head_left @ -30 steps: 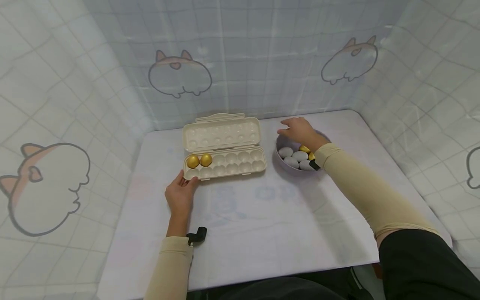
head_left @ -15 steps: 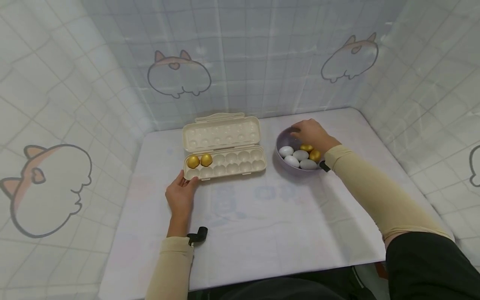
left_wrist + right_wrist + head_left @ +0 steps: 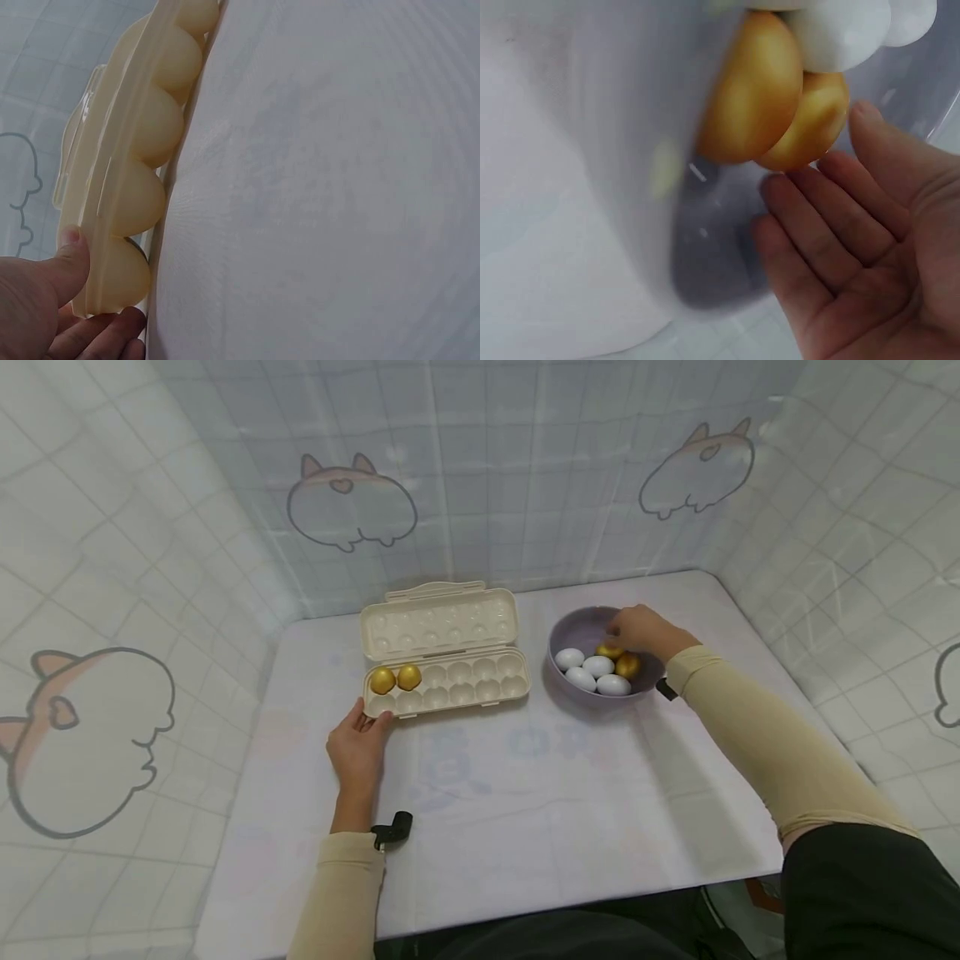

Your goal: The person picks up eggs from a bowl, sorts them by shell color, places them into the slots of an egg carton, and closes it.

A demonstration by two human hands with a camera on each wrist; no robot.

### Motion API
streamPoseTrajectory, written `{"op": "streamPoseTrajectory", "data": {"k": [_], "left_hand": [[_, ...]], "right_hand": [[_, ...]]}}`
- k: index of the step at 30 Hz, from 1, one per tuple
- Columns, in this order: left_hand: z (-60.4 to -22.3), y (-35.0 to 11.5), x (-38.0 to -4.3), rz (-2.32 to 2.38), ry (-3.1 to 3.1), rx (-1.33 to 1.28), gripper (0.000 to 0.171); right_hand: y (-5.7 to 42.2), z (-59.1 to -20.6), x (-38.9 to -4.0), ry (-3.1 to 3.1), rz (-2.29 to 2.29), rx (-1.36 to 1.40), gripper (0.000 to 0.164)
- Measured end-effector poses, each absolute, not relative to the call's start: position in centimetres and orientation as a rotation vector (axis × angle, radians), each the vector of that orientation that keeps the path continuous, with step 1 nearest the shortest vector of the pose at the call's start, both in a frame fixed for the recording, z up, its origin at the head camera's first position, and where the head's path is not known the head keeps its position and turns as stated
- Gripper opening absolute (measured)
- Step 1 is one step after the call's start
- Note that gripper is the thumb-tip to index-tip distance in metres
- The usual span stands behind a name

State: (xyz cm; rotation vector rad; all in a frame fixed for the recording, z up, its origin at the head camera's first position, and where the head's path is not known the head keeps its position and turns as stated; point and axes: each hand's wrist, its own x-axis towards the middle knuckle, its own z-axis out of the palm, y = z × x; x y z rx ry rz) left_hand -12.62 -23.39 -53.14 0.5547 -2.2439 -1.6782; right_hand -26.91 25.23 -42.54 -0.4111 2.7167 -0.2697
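A cream egg carton [image 3: 442,625] lies with its lid up, and two golden eggs [image 3: 395,678] sit at the left of its back row. My left hand [image 3: 358,752] grips the carton's front left corner, thumb on the rim and fingers against the end cup [image 3: 120,277]. Over at the right, my right hand [image 3: 647,632] reaches down into a purple bowl [image 3: 576,628]. Its fingers are extended, with fingertips right at a golden egg [image 3: 814,124]. Another golden egg [image 3: 754,90] and several white eggs [image 3: 580,678] lie beside it in the bowl.
Both containers stand on a table with a white cloth [image 3: 495,827]. A tiled-pattern curtain [image 3: 487,485] with cartoon animals hangs around the back and sides. The table's front edge runs close to the person's body.
My right hand has moved from the bowl's far left rim rightward and down into the bowl, to the golden eggs. The left hand keeps its grip on the carton.
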Motion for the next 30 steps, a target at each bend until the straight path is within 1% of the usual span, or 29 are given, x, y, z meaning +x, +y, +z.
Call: {"op": "streamPoseTrajectory", "data": {"k": [4, 9, 14, 22, 30], "left_hand": [[-53.3, -23.4, -12.6, -1.655, -2.254, 0.56, 0.068], [-53.3, -23.5, -12.8, -1.644, -2.252, 0.554, 0.068], [-53.1, -23.4, -12.7, -1.645, -2.257, 0.548, 0.068], [-53.0, -23.2, -12.5, -1.692, -2.251, 0.566, 0.069], [-53.1, -23.4, -12.8, -1.655, -2.26, 0.571, 0.069]], "right_hand": [[25.9, -42.4, -26.3, 2.684, -0.26, -0.431, 0.035], [26.2, -42.2, -25.8, 2.666, -0.29, -0.413, 0.041], [26.0, -43.3, -26.3, 2.686, -0.284, -0.459, 0.044], [25.6, -44.8, -27.2, 2.711, -0.308, -0.488, 0.044], [25.5, -44.4, -27.0, 2.721, -0.277, -0.486, 0.043]]}}
